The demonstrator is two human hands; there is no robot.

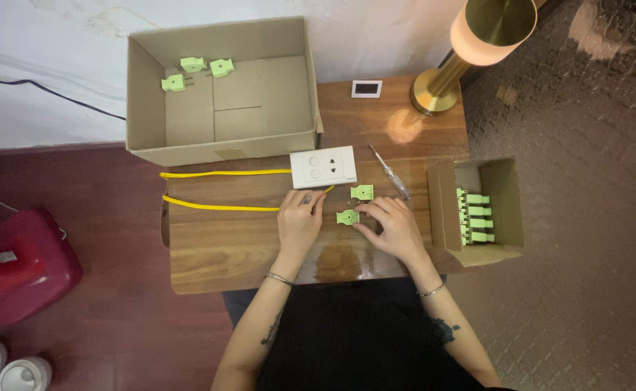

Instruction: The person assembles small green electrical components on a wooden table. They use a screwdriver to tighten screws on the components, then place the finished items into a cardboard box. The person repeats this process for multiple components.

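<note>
My left hand (300, 219) rests on the wooden table (216, 253), fingertips by the end of a yellow cable (216, 208) and just left of a green plug part (347, 217). My right hand (394, 226) touches that plug part from the right with its fingers. A second green plug piece (362, 192) lies just above it. A white wall socket plate (323, 167) sits behind my hands, and a small screwdriver (389, 171) lies to its right.
A large cardboard box (220, 148) at the back holds three green plugs (194, 64). A small box (510, 210) at the right holds several green plugs. A brass lamp (434, 90) and a small white device (366, 88) stand behind. A red container (17, 264) sits on the floor.
</note>
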